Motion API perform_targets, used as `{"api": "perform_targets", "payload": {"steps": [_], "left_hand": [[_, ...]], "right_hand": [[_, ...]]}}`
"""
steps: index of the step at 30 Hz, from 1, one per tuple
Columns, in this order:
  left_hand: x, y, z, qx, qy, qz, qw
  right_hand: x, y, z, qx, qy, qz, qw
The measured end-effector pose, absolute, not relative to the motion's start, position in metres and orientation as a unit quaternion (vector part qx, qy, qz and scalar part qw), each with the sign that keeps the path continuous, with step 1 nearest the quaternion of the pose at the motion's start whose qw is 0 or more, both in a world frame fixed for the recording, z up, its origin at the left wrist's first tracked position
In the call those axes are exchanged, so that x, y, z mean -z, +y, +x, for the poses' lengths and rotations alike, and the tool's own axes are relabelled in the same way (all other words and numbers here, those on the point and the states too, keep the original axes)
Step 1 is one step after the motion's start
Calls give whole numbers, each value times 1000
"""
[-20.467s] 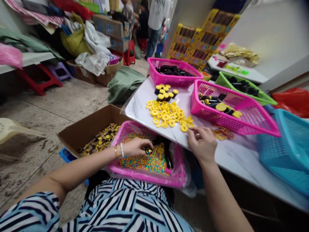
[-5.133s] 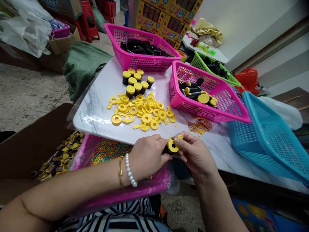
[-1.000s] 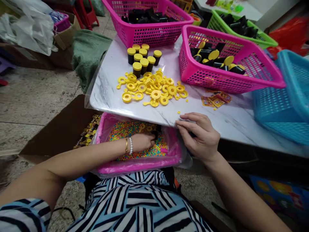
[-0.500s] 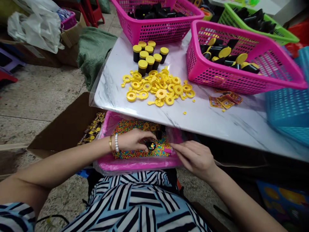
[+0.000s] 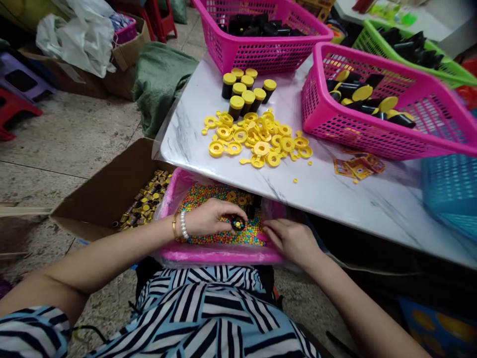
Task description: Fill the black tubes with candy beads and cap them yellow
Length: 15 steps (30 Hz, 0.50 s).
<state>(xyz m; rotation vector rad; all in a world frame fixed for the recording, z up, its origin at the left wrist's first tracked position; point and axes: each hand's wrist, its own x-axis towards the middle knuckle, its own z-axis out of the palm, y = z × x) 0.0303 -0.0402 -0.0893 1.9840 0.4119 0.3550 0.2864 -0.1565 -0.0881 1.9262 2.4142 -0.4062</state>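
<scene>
My left hand (image 5: 210,217) is wrapped round a black container (image 5: 237,223), whose open mouth shows colored beads inside. Under it lies a bed of small multicolored beads (image 5: 208,194) in a pink tub (image 5: 219,256) lined with clear plastic. My right hand (image 5: 292,239) is closed at the tub's right side, its fingertips pinching a small pink scoop (image 5: 262,236) that lies low over the beads. A few yellow lids (image 5: 242,200) and another black container (image 5: 251,210) rest at the tub's far side, partly under the table edge.
On the white table (image 5: 179,144) are yellow ring lids (image 5: 261,148), capped black containers (image 5: 236,107) and orange packets (image 5: 359,168). Pink baskets (image 5: 261,52) (image 5: 372,134) hold black containers. A cardboard box (image 5: 108,181) at the left holds small capped jars (image 5: 147,199).
The view has shifted, so the table and baskets appear farther right and slightly lower. My right hand and the pink scoop sit a little closer to the container in my left hand.
</scene>
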Motion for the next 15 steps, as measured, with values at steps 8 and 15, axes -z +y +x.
{"api": "perform_targets", "payload": {"steps": [8, 15], "left_hand": [[99, -38, 27, -143, 264, 814, 496], [96, -43, 24, -156, 289, 789, 520]], "right_hand": [[80, -126, 265, 157, 715, 670, 124], [101, -110, 257, 122, 726, 674, 53]]}}
